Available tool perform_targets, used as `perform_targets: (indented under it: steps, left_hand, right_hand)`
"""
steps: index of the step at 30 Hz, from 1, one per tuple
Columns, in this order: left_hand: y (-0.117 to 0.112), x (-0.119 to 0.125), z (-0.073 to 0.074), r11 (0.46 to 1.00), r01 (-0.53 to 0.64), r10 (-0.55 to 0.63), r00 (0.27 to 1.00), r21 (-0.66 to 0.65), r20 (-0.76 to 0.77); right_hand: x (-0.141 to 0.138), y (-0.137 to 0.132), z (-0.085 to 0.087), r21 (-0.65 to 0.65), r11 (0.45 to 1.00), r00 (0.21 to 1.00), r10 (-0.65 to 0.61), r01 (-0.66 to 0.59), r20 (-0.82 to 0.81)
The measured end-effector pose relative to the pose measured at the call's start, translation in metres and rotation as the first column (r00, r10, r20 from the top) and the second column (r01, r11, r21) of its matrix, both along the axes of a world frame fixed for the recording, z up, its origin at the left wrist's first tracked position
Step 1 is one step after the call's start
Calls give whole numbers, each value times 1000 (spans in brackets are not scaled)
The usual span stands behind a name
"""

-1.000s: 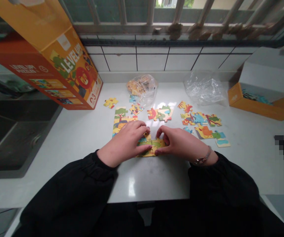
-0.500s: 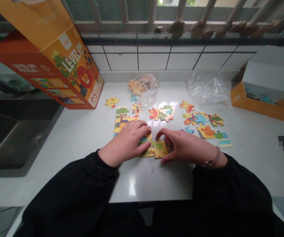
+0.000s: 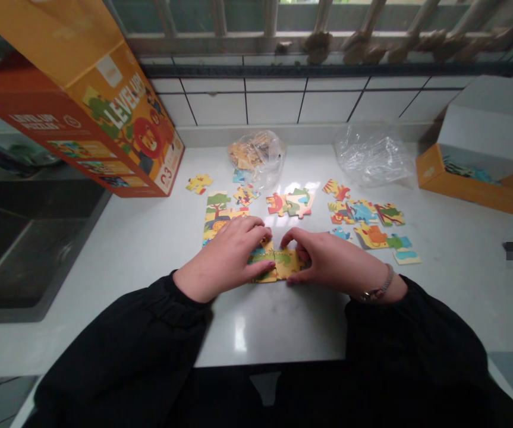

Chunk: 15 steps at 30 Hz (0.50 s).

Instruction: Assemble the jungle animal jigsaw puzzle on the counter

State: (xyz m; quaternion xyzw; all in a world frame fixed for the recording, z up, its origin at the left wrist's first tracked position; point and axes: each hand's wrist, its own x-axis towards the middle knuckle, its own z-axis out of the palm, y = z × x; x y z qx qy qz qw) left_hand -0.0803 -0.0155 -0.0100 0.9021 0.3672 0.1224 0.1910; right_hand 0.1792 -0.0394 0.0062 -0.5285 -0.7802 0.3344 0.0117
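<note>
My left hand (image 3: 224,249) lies over the partly joined jigsaw puzzle (image 3: 216,205), its fingers curved and the thumb on a yellow-green piece along the near edge. Part of the puzzle is hidden beneath this hand. Between thumb and fingers of my right hand (image 3: 334,258) is a yellow puzzle piece (image 3: 285,261) with a green crocodile on it. That piece lies flat on the counter and meets the left-hand section, where the green pictures run together. Beyond my hands lie a joined pair of pieces (image 3: 301,203) and, to the right, several scattered pieces (image 3: 363,212).
A tall orange puzzle box (image 3: 135,131) stands at the back left, beside a dark sink (image 3: 10,255). Near the tiled wall are a bag of pieces (image 3: 256,156) and a crumpled clear bag (image 3: 372,156). An open orange box (image 3: 465,189) sits at the right.
My right hand has moved slightly left with the crocodile piece. The gap at its seam with the left section has closed. The view has shifted a little.
</note>
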Motion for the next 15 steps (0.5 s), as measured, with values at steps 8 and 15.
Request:
perform_targets:
  steps: [8,15]
  left_hand:
    - [0,0,0,1000,-12,12,1000,-12,4]
    - [-1,1,2,1000,-19,19,1000,-13,-6]
  right_hand:
    - [-2,0,6,-23,1000,1000,-7,7,7]
    - [0,1,-1,3,1000,999,-7,7,-45]
